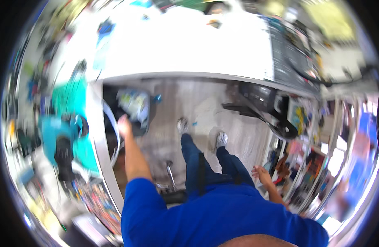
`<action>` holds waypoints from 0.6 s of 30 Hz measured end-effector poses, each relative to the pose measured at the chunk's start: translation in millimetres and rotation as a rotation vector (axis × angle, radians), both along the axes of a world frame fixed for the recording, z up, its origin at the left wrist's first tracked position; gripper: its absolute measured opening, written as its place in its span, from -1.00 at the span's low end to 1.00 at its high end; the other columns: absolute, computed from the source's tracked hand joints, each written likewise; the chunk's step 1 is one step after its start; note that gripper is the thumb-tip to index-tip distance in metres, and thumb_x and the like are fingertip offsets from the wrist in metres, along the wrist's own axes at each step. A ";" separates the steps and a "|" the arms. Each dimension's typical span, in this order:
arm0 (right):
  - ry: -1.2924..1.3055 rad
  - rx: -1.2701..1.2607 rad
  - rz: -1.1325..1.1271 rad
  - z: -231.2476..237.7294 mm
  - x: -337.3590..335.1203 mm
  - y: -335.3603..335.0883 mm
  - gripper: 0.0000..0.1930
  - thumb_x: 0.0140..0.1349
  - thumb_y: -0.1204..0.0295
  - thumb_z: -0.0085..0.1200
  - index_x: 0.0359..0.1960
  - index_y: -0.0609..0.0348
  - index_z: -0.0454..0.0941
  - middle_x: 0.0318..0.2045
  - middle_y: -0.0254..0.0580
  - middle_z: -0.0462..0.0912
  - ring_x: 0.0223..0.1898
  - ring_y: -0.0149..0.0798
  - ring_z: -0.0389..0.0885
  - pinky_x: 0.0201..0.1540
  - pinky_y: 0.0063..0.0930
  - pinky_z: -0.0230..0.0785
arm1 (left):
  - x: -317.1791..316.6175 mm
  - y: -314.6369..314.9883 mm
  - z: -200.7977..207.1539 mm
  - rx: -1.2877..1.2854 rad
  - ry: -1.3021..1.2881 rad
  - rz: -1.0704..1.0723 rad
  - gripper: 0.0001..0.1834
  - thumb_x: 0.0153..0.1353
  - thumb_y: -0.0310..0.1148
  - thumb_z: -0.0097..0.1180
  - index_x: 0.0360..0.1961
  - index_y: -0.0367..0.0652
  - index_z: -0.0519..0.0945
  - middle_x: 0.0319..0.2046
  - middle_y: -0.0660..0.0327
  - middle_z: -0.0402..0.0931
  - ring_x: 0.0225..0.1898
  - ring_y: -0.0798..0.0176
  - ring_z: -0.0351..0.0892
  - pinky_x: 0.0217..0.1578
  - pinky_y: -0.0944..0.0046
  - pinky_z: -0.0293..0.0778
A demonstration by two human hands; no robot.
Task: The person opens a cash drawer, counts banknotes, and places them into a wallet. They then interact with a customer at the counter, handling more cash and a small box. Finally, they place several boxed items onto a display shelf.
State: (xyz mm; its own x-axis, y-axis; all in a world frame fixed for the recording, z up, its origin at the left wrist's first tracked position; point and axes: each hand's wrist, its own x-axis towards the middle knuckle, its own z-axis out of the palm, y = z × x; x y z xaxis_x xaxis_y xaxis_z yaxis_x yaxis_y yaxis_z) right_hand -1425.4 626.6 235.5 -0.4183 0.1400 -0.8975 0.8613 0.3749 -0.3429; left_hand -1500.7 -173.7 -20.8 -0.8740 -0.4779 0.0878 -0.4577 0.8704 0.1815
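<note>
My left hand (124, 126) reaches forward under the left side of the workbench. It is beside a white curved band (113, 127) and just in front of a bin (145, 117) with crumpled light-coloured contents. Motion blur smears its fingers, so I cannot make out whether anything is in them. Down by my right hip hangs my right hand (261, 174), its fingers loosely apart and holding nothing. Nearest to that hand are the shelves (310, 164) on the right.
A white workbench (185, 49) spans the front, and its left wing carries a teal power tool (60, 133) on a green mat (76, 99). Under the bench at right is a black chair (259, 103). A metal-legged stool (171, 175) stands by my left leg.
</note>
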 end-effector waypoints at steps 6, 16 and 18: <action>0.213 0.140 0.158 4.4 15.4 -3.0 -0.46 0.49 -0.09 -0.06 0.06 0.18 0.63 -0.10 -0.06 0.73 -0.09 -0.12 0.72 0.02 -0.24 0.53 | -35.0 110.6 42.8 0.836 -0.018 -0.216 -0.46 0.49 -0.02 0.03 0.07 -0.37 0.64 -0.05 -0.05 0.68 -0.06 0.03 0.67 -0.11 -0.08 0.56; 0.698 0.500 -0.610 81.2 179.8 209.1 -0.70 0.45 0.19 0.03 -0.10 0.10 0.71 -0.35 -0.17 0.75 -0.24 -0.20 0.71 0.00 -0.23 0.51 | -48.0 672.6 325.6 0.906 -0.341 -1.271 -0.69 0.48 -0.26 0.04 -0.16 -0.34 0.63 -0.15 0.02 0.67 -0.08 0.17 0.63 0.01 0.19 0.48; 1.159 0.689 -0.986 243.9 207.2 250.7 -0.72 0.45 0.25 0.04 -0.25 0.17 0.70 -0.36 -0.22 0.74 -0.20 -0.28 0.70 -0.01 -0.32 0.48 | -30.9 803.8 474.0 1.264 -0.120 -1.404 -0.76 0.48 -0.31 0.00 -0.25 -0.28 0.55 -0.20 0.10 0.56 -0.13 0.19 0.52 0.01 0.19 0.44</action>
